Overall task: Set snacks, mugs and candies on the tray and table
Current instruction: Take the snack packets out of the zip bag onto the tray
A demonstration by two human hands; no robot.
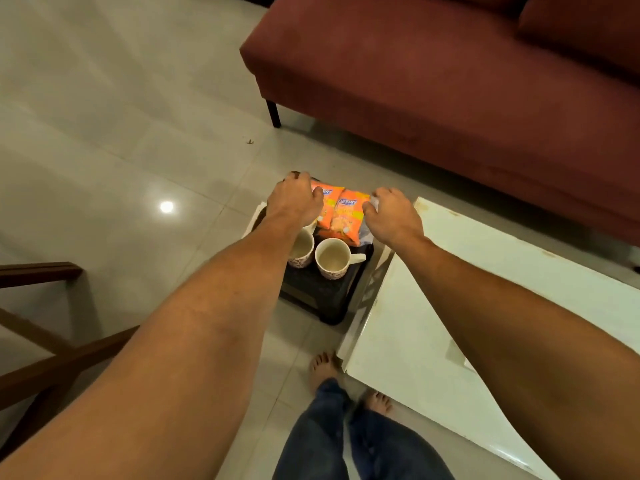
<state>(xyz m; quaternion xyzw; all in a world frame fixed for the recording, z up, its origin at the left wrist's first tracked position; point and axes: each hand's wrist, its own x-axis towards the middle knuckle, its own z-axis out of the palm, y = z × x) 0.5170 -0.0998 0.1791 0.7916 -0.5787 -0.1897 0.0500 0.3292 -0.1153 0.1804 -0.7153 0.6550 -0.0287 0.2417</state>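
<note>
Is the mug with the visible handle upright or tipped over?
Upright. The mug stands on the dark tray, round open mouth facing up, handle pointing sideways.

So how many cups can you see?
2. One mug stands on the black stool, handle pointing right. The other mug is just left of it, partly under the left forearm. More could be hidden behind the arms.

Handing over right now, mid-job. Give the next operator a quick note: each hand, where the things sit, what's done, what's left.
Left hand: curled at the far left edge of the dark tray; grip not clear.
Right hand: closed on something pale by the snack packets; hard to identify.
On the tray: two orange packets at the far end, two mugs nearer, standing upright.
The white table, right of the tray, shows nothing on it.
Left: candies, and the table setting.
</note>
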